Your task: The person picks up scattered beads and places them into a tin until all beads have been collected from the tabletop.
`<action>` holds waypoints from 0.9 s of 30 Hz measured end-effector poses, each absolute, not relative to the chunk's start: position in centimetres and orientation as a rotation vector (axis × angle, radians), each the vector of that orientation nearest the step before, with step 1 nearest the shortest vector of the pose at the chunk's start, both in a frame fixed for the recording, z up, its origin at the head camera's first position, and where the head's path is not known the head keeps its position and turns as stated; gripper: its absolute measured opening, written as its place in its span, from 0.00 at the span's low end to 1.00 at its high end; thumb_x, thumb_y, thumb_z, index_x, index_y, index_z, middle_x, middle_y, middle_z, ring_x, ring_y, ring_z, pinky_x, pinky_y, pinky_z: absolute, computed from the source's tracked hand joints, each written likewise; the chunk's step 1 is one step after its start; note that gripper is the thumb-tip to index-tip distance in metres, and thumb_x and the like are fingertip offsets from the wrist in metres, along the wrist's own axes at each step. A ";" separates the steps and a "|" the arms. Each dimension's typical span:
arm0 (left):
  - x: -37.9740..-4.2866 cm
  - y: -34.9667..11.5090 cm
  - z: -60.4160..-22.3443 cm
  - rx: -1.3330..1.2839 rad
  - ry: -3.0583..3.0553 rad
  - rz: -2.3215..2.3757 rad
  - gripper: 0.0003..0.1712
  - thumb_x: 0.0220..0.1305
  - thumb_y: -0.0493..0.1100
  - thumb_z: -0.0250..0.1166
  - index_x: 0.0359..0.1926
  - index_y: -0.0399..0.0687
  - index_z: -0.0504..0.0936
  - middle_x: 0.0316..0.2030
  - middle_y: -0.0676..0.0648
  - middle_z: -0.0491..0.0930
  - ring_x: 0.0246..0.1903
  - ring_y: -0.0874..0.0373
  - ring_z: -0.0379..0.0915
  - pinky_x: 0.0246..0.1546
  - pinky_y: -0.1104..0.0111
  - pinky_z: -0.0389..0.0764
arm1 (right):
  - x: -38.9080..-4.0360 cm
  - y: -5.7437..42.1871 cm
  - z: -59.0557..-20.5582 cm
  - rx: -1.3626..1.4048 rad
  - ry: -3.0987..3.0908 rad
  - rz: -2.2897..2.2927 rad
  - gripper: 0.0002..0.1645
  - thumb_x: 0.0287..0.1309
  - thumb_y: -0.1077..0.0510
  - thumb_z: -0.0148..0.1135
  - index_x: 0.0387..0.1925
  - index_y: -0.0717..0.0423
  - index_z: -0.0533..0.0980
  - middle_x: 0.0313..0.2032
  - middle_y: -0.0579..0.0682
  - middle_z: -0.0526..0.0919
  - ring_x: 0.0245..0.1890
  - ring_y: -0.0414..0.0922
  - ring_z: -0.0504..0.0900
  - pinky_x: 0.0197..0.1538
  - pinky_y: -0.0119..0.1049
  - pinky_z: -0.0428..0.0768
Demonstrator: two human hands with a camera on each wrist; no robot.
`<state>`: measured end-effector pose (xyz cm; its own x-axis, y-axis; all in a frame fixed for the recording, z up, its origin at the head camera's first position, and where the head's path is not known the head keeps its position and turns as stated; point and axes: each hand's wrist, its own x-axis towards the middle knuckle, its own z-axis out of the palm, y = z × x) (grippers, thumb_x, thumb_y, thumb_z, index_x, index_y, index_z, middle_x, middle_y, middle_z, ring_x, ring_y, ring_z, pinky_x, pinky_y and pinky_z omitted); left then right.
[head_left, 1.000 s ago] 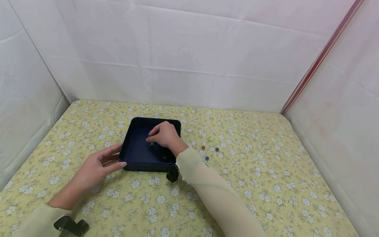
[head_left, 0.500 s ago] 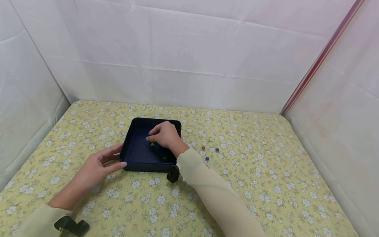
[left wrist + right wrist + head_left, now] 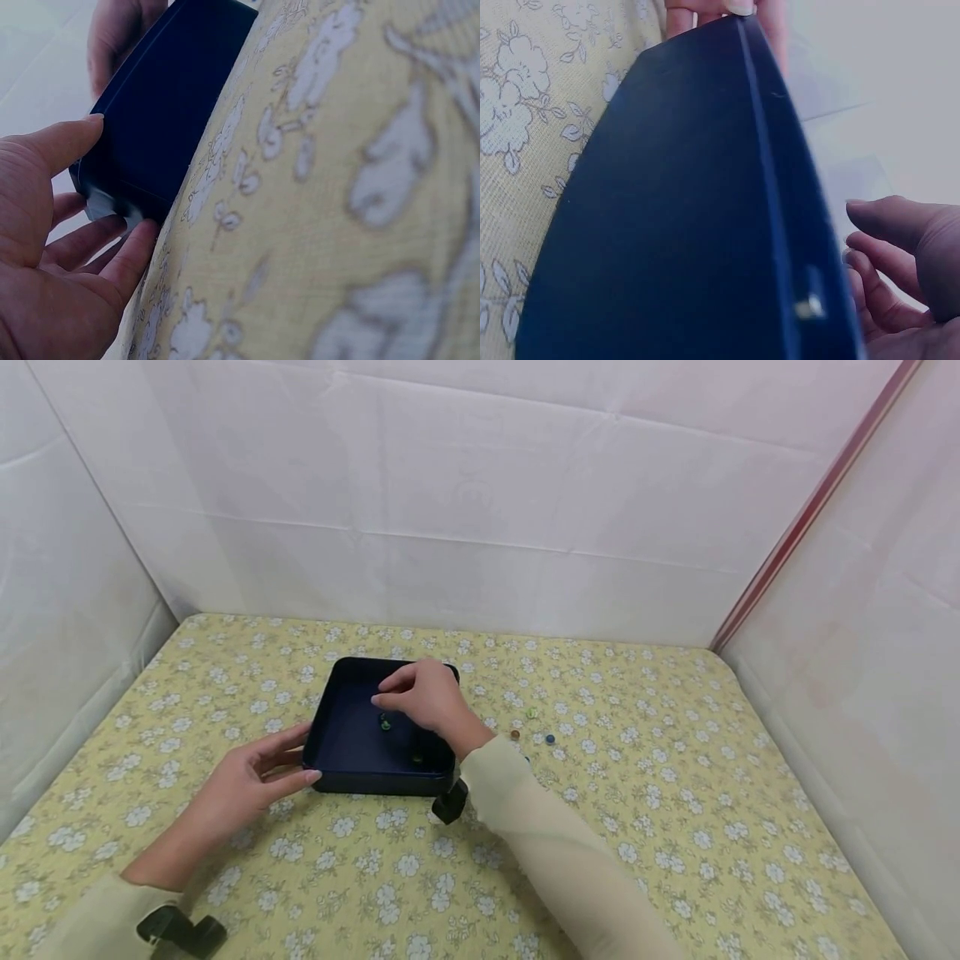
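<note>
A shallow dark blue square box (image 3: pixel 352 739) sits on the flowered cloth. My left hand (image 3: pixel 243 781) holds its near left corner, thumb on the front wall and fingers along the side, as the left wrist view shows too. My right hand (image 3: pixel 431 697) hovers over the box's right half, thumb and fingertips parted with nothing between them. Below those fingertips lie a small green piece (image 3: pixel 386 725) and a tiny dark piece (image 3: pixel 382 716) on the box floor. Another small, dim yellowish piece (image 3: pixel 417 758) lies near the front right inside the box.
Right of the box, on the cloth (image 3: pixel 675 827), lie a small brown round piece (image 3: pixel 515 735), a blue round piece (image 3: pixel 551 739) and a light green piece (image 3: pixel 532 713). Another blue piece is mostly hidden behind the right sleeve (image 3: pixel 540 827). White sheeting (image 3: pixel 465 510) encloses the table.
My right hand has let go of the tiny dark piece and drawn slightly up and right, its fingers parting. That piece now shows beside the green one. The left hand and box keep still.
</note>
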<state>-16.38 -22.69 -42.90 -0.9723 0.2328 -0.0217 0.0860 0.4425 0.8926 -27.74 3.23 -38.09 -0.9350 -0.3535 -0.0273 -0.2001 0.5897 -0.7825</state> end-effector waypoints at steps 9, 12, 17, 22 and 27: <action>-16.5 -22.6 -42.9 0.273 2.568 1.540 0.42 0.71 0.54 0.67 0.80 0.56 0.61 0.74 0.38 0.66 0.62 0.64 0.74 0.48 0.78 0.81 | -27.2 4.7 -37.6 -0.527 2.601 -1.364 0.12 0.62 0.50 0.73 0.46 0.46 0.89 0.47 0.44 0.88 0.42 0.38 0.84 0.45 0.33 0.84; -16.5 -22.6 -42.9 0.267 2.570 1.534 0.42 0.71 0.55 0.67 0.80 0.56 0.60 0.74 0.38 0.66 0.60 0.67 0.75 0.48 0.78 0.82 | -27.0 5.2 -37.5 -0.555 2.594 -1.394 0.14 0.63 0.50 0.73 0.48 0.48 0.89 0.48 0.45 0.87 0.43 0.39 0.84 0.45 0.33 0.84; -16.5 -22.6 -43.0 0.271 2.564 1.545 0.43 0.70 0.54 0.68 0.80 0.56 0.60 0.75 0.38 0.66 0.53 0.86 0.67 0.48 0.78 0.82 | -26.7 6.1 -37.7 -0.574 2.583 -1.456 0.15 0.64 0.49 0.72 0.49 0.48 0.88 0.47 0.45 0.87 0.42 0.40 0.84 0.44 0.32 0.84; -16.4 -22.7 -43.0 0.279 2.543 1.574 0.42 0.70 0.53 0.68 0.80 0.55 0.61 0.75 0.39 0.66 0.53 0.87 0.69 0.48 0.78 0.82 | -26.4 7.2 -38.3 -0.565 2.567 -1.560 0.15 0.64 0.48 0.72 0.49 0.47 0.88 0.45 0.45 0.86 0.41 0.41 0.83 0.43 0.34 0.84; -16.3 -22.7 -42.9 0.282 2.541 1.586 0.42 0.71 0.52 0.68 0.80 0.55 0.61 0.75 0.39 0.65 0.53 0.86 0.69 0.48 0.78 0.82 | -26.0 8.3 -38.7 -0.607 2.573 -1.640 0.14 0.64 0.48 0.72 0.49 0.46 0.88 0.44 0.45 0.86 0.41 0.41 0.83 0.42 0.35 0.84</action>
<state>-16.30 -22.72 -42.93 -0.9736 0.2277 -0.0136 0.0877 0.4291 0.8990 -25.96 8.32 -38.72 -0.9234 -0.3388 0.1805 -0.3067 0.3684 -0.8776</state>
